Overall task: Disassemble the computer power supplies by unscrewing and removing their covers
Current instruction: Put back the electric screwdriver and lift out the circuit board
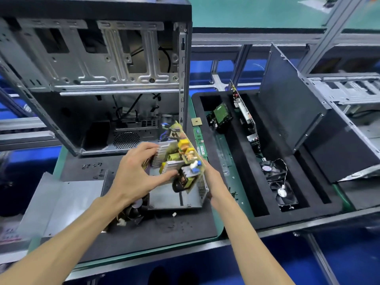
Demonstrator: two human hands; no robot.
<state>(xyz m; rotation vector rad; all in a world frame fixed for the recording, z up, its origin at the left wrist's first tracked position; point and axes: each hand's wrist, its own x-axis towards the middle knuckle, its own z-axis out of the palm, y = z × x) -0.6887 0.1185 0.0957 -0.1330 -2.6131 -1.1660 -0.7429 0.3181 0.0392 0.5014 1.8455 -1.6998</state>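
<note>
- Computer case [92, 79]: stands open at the back of the tabletop [164, 233], directly behind the power supply housing [174, 197].
- Removed cover [61, 200]: lies flat, left of the housing.
- Housing: open and emptied; the cover step appears complete.
- Circuit board [181, 159]: lifted and tilted above the housing.
- Left hand [133, 175]: grip partly closed, fingers and thumb curled round the board's heatsink side.
- Right hand [213, 182]: mostly hidden behind the board's right edge; grip state cannot be told.
- Next move, by judgement: free the trailing leads, then set the board aside.
</note>
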